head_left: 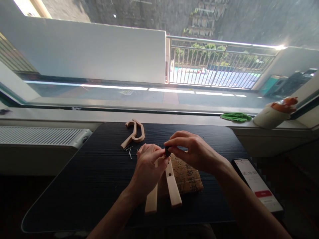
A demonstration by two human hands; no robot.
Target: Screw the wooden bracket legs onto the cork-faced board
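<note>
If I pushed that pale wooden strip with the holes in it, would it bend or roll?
The wooden strip looks like solid wood, so it would probably feel stiff, not floppy. Its long, flat-sided shape suggests sliding rather than rolling. Being slim, it may feel fairly light.

I pinch a small black piece at the far end of a pale wooden strip with a dark round hole, its near end pointing toward me. A second pale strip lies just left.
</note>
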